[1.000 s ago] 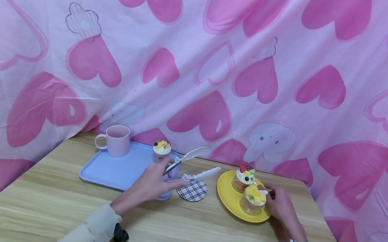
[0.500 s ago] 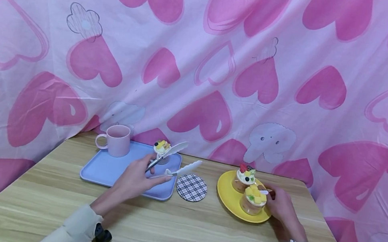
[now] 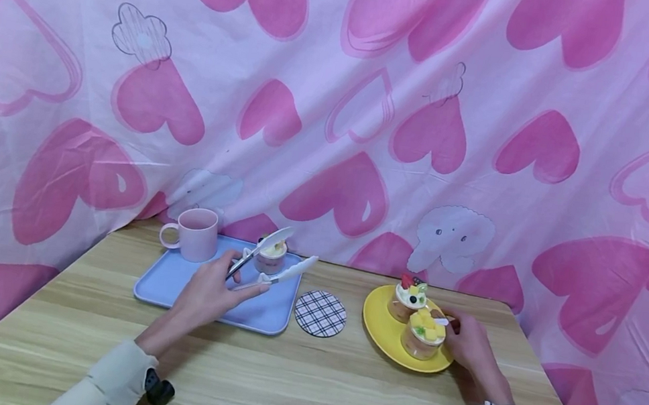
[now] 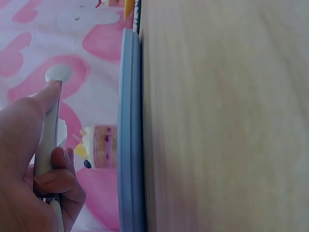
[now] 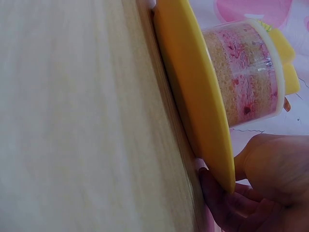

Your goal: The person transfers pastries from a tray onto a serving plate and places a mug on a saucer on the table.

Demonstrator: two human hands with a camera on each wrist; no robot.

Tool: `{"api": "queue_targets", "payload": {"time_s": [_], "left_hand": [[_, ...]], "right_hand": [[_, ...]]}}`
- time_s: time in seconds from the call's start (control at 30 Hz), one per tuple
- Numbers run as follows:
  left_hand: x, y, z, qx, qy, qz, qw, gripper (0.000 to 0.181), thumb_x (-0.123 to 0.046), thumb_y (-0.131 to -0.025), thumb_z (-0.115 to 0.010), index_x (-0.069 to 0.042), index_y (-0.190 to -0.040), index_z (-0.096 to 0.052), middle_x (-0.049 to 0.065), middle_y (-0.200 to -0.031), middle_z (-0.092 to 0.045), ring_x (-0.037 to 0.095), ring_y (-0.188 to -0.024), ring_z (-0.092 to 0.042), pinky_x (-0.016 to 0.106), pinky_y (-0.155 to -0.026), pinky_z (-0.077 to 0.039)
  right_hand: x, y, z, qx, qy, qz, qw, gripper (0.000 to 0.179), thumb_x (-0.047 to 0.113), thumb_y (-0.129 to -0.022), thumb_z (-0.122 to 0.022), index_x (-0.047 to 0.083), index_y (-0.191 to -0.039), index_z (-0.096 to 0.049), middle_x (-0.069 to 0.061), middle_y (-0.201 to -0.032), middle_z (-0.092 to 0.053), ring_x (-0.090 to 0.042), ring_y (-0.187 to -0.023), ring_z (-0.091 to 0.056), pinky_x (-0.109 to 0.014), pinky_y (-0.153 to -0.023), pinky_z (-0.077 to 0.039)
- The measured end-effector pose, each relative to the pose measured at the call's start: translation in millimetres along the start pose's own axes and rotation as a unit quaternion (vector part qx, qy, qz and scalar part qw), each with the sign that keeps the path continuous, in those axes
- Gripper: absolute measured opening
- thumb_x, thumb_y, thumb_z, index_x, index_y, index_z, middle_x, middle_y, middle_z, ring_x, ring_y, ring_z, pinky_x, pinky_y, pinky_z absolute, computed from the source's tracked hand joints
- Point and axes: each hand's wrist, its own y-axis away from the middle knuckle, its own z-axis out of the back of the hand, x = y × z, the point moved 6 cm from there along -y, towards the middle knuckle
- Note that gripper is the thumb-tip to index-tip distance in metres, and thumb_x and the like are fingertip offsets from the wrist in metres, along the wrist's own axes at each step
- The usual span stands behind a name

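My left hand [image 3: 208, 293] grips white-tipped tongs [image 3: 292, 269] by the handles, low over the blue tray [image 3: 168, 288]. The two arms of the tongs stand apart. A dessert cup [image 3: 270, 262] topped with fruit and cream stands upright on the tray, partly behind one tong arm; contact cannot be told. In the left wrist view the cup's layered side [image 4: 105, 146] shows beyond the fingers. My right hand [image 3: 471, 342] pinches the rim of the yellow plate [image 5: 195, 92], fingers below it. Two dessert cups stand on that plate: one with yellow cubes [image 3: 422, 336], one with a strawberry [image 3: 407, 300].
A pink mug [image 3: 197, 235] stands at the tray's back left corner. Between tray and plate lies a round checked coaster [image 3: 320, 313]. A pink heart-print cloth [image 3: 333, 183] hangs behind the wooden table [image 3: 301, 389].
My left hand has moved left with the tongs, from over the coaster to over the tray, their tips coming near the single dessert cup. The right hand stays on the plate.
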Motion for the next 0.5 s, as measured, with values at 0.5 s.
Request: {"api": "queue_targets", "payload": {"time_s": [0.5], "left_hand": [[13.3, -4.1, 9.4, -0.017, -0.017, 0.017, 0.9996, 0.09, -0.072, -0.083, -0.084, -0.01, -0.139, -0.051, 0.004, -0.086, -0.061, 0.018, -0.067, -0.055, 0.031, -0.056, -0.043]], "right_hand": [[2.9, 1.9, 0.8, -0.004, 0.0, -0.001, 1.0, 0.045, 0.004, -0.107, -0.052, -0.001, -0.152, -0.057, -0.022, -0.115, -0.068, -0.031, -0.098, -0.061, -0.039, -0.081, -0.054]]}}
